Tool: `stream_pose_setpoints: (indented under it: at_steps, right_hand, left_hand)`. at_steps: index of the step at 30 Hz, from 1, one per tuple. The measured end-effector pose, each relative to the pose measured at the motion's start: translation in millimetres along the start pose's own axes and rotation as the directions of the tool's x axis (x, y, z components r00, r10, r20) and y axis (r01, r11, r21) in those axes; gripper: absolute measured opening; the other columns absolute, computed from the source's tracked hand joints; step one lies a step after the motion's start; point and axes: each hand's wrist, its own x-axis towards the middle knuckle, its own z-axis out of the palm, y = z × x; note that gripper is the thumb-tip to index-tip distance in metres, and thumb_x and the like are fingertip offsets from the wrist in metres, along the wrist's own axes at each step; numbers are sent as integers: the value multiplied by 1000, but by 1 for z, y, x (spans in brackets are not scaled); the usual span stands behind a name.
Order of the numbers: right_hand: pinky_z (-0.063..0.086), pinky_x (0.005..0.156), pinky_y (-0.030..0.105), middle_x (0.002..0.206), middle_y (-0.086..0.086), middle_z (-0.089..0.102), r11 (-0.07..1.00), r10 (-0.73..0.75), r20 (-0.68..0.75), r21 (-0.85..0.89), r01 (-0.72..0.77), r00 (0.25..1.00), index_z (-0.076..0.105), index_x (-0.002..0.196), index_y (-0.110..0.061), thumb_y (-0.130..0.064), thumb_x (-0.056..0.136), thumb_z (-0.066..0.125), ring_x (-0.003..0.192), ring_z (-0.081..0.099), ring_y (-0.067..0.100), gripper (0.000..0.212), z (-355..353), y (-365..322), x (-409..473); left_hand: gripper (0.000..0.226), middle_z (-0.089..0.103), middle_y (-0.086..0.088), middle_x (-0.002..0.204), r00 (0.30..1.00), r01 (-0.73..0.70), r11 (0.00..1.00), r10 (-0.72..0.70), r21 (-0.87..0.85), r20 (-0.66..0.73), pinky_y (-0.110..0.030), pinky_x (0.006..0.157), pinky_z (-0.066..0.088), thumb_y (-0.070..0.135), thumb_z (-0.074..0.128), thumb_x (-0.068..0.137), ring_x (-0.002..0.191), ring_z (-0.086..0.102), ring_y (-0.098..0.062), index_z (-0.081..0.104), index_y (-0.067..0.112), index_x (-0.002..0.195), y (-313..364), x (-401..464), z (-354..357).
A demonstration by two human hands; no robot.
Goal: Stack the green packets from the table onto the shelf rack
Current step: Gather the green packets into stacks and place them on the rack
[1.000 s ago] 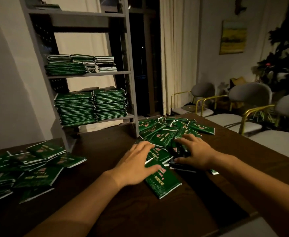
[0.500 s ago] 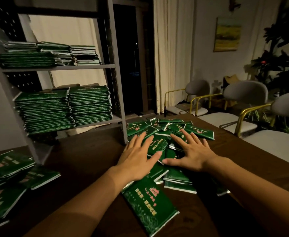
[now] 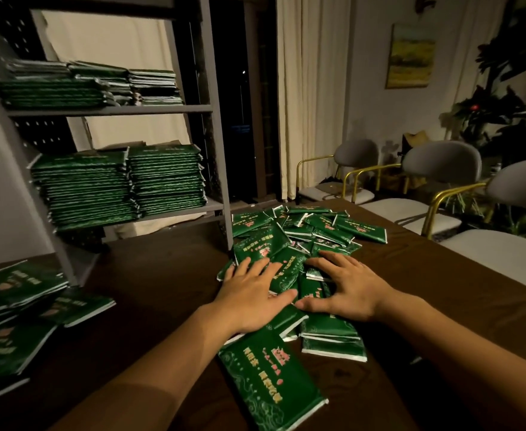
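Green packets (image 3: 289, 244) lie in a loose heap on the dark brown worktop (image 3: 162, 290), right of the grey shelf rack (image 3: 215, 119). Both hands rest flat on the near part of the heap, palms down. Left hand (image 3: 252, 297): fingers (image 3: 243, 265) straight and spread, released, pressing on packets, thumb pointing right. Right hand (image 3: 348, 290): fingers (image 3: 327, 256) straight, spread toward the left, released, thumb tip just beside the left thumb. Nothing gripped by either. Both forearms come in from the bottom edge, bare, converging on the heap. One big packet (image 3: 271, 374) lies nearest the camera, partly under the left wrist, tilted. More stacked packets (image 3: 84, 191) sit on the rack's lower shelf in two piles, thinner piles on the shelf above. Another spread of packets (image 3: 10, 306) lies at far left on the worktop, blurred. Grey chairs (image 3: 439, 163) stand at right.
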Motion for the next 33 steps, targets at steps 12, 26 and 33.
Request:
stream_pose_setpoints:
  at_steps: [12, 26, 33]
  right_hand:
    - [22, 120, 45, 164, -6, 20, 981, -195, 4, -20, 195, 981, 26, 151, -47, -87, 75, 44, 150, 19, 22, 88, 11, -71, -33]
    - [20, 118, 37, 163, -2, 23, 915, -403, 25, 2, 403, 915, 25, 155, -37, -64, 94, 46, 149, 21, 23, 69, 38, -178, 2]
    - [37, 106, 29, 155, 1, 39, 928, -349, 53, 162, 336, 936, 19, 156, -28, -46, 81, 75, 135, 44, 21, 96, 23, -194, 28]
  left_hand:
    - [65, 17, 6, 163, 982, 92, 996, -89, 8, -169, -49, 123, 9, 71, 24, 97, 150, 17, -23, 32, 36, 152, -24, -88, 0]
    - [69, 34, -3, 156, 880, 437, 890, -394, 126, -267, -51, 119, 20, 71, 17, 96, 143, 32, -27, 39, 32, 148, -96, -147, -10]
    - [72, 43, -3, 146, 865, 427, 903, -388, 57, -319, -44, 114, 29, 71, 34, 94, 135, 39, -28, 37, 22, 146, -111, -142, -13]
